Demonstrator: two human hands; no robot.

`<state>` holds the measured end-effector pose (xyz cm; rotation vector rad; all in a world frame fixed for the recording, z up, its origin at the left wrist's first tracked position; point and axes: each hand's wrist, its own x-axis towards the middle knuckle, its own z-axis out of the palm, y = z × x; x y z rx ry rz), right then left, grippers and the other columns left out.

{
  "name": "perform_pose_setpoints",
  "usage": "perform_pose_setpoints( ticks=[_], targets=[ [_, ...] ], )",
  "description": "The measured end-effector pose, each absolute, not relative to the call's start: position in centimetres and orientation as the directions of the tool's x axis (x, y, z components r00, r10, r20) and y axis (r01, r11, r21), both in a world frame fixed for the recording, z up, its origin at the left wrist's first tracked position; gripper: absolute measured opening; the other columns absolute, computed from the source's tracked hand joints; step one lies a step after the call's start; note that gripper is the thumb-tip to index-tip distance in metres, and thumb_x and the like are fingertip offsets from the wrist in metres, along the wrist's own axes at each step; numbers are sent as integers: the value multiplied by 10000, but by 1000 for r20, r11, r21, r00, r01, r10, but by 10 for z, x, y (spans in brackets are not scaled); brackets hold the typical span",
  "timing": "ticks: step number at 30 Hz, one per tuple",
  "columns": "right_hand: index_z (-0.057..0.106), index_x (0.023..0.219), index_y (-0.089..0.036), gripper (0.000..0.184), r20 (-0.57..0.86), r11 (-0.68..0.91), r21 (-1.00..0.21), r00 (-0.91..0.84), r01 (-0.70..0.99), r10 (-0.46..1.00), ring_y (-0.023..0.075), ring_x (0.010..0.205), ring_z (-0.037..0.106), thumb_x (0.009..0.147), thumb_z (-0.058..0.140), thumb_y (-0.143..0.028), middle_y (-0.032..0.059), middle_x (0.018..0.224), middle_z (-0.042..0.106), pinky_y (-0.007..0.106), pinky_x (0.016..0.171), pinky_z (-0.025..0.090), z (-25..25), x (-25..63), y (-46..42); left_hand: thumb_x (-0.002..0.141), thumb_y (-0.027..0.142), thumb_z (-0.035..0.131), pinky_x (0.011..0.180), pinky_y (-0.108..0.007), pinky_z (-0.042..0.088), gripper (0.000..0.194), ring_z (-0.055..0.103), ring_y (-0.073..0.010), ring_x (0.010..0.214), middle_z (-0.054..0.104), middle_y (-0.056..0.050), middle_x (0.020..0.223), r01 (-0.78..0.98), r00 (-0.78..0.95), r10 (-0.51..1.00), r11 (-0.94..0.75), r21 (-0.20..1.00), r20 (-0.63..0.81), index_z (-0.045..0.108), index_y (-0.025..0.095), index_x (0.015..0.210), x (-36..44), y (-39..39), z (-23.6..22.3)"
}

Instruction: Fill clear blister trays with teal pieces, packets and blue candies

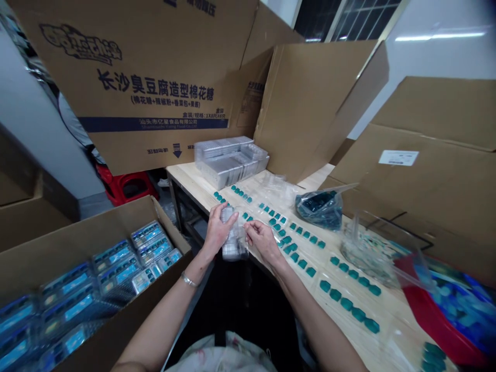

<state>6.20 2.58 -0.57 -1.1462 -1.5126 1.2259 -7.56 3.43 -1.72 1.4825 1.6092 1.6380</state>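
My left hand (217,232) grips a stack of clear plastic blister trays (231,247) above the table's near edge. With fingers pinched, my right hand (262,238) is at the stack's right side; it seems to hold the edge of a thin clear tray. Rows of small teal faceted pieces (335,295) lie on the wooden table (306,315), some in clear trays, close to my right hand. Behind them sits a clear plastic bag (320,209) of dark teal pieces. More stacked clear trays (227,168) stand at the table's far left.
To my left is an open carton (170,227) with blue-labelled clear packs (116,268). A red basin (426,310) of blue packets and a clear container (360,248) are at right. Large cardboard sheets (155,62) border the back. A red stool (132,188) stands beyond the carton.
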Motion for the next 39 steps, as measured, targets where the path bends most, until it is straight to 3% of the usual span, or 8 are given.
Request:
perform_pose_setpoints(
  ticks=[5,10,14,17,22,26,31,39],
  targets=[
    [556,694,-163,186,123,151,-979,-189,138,974,72,409,391,735,545,-344,-47,485,491,211,432,300,12,86,45,742,339,598,979,-348,368,401,511,-200,1069,529,-107,1118,340,-411,844,-209,917,345,557,142,1088,-81,40,-19],
    [516,605,-146,182,303,295,-937,16,188,953,54,438,398,737,518,-272,-27,513,473,218,452,293,61,148,109,725,348,618,986,-367,359,382,510,-206,1071,526,-88,1101,330,-423,833,-225,917,357,570,173,1062,-82,43,-20],
    [535,712,-165,151,331,295,-923,119,245,936,85,487,447,752,538,-310,-5,578,507,238,474,333,75,171,128,824,346,494,1002,-350,343,324,494,-186,1092,518,-91,1123,318,-397,835,-265,910,381,557,177,1093,-77,41,-19],
    [573,766,-177,193,276,265,-927,4,265,961,111,493,493,688,625,-346,-5,609,559,247,465,378,53,138,98,851,334,453,1005,-331,338,327,487,-176,1100,512,-100,1141,327,-379,838,-275,904,392,546,162,1113,-74,40,-18],
    [589,730,-180,221,39,112,-981,-408,157,912,114,489,519,712,591,-400,-23,554,559,252,499,443,12,63,36,866,339,430,1000,-328,340,334,472,-172,1120,501,-101,1161,370,-342,841,-289,883,418,527,168,1136,-72,39,-17],
    [580,672,-171,215,34,74,-992,-348,102,937,98,455,489,731,562,-377,-32,514,531,235,489,420,4,48,30,866,357,423,998,-333,341,354,470,-176,1124,496,-110,1165,375,-334,853,-270,887,402,518,159,1143,-73,39,-17],
    [539,639,-176,235,63,102,-990,-331,102,941,84,431,445,762,530,-376,-41,498,513,220,466,368,-6,53,35,714,392,630,989,-360,354,532,472,-211,1127,475,-113,1191,400,-283,876,-261,879,389,494,166,1175,-77,40,-20],
    [538,712,-178,265,19,31,-999,-266,42,964,79,452,391,743,552,-441,-48,523,466,208,436,306,-20,58,28,693,317,648,976,-363,371,473,482,-208,1114,496,-90,1138,378,-290,849,-322,868,442,523,185,1129,-71,39,-20]
  ],
)
